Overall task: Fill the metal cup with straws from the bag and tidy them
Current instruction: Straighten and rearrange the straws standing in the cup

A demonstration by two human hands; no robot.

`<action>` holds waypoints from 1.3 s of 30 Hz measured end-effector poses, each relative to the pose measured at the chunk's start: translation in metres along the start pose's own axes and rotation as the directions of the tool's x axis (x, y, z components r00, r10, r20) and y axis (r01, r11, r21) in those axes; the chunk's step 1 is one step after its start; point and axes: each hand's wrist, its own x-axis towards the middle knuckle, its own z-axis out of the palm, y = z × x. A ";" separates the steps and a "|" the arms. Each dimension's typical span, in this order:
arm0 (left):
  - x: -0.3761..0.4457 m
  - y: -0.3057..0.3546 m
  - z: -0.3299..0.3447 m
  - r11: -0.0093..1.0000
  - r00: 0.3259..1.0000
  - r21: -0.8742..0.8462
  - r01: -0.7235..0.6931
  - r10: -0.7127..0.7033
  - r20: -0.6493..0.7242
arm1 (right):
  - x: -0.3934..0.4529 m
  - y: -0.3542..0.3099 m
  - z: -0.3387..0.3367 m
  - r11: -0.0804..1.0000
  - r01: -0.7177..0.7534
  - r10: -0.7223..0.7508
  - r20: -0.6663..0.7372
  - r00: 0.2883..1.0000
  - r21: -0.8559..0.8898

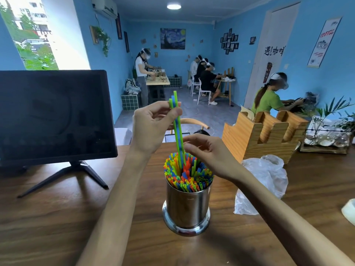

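You had the metal cup [187,205], mid-table, nearly packed, your left hand [153,125] pinching a few last straws [177,131] your curled right hand [207,152] steadied, bag [267,181] limp.

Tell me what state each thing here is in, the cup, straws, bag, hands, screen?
metal cup: upright, packed with straws
raised straws: partly inserted
plastic bag: crumpled, lying flat
left hand: pinching raised straws
right hand: fingers curled at the straws
monitor: dark
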 end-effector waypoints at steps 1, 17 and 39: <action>-0.001 -0.002 0.001 1.000 1.000 0.021 0.008 -0.009 0.027 | 0.000 -0.001 0.001 0.999 0.018 -0.018 0.006 1.000 -0.038; -0.039 -0.064 -0.003 0.913 0.957 0.402 0.072 -0.176 0.229 | 0.014 0.044 -0.022 0.932 -0.309 0.349 -0.241 0.906 0.189; -0.050 -0.079 -0.004 0.902 0.908 0.378 0.208 -0.322 0.267 | 0.030 0.053 -0.020 0.931 -0.364 0.363 0.188 0.913 -0.031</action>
